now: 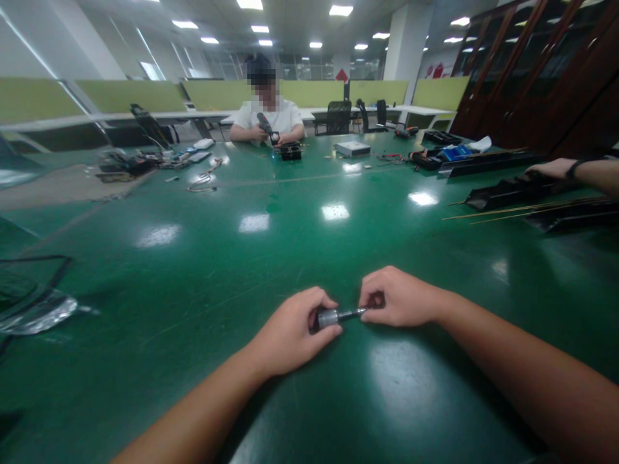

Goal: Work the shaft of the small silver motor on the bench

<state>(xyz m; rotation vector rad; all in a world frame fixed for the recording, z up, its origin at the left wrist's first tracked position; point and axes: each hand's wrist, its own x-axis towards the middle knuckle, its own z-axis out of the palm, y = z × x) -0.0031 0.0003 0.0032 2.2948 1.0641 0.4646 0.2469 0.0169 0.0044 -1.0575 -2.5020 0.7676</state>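
Note:
Low over the green table (193, 270), a short screwdriver (329, 317) with a grey handle end and a slim metal shaft lies level between my hands. My left hand (300, 328) is wrapped around its handle, and the palm hides the rear part. On the other side, my right hand (396, 298) pinches the pointed end of the shaft between thumb and forefinger. Whether a separate small bit sits in those fingers is too small to tell.
Across the table a person (268, 122) holds a power drill (265, 122) over a black part (290, 151). Another person's hand (556, 169) rests on black trays (507, 190) at right, near thin rods (532, 209). A white box (353, 149) and electronic parts (126, 161) lie farther back.

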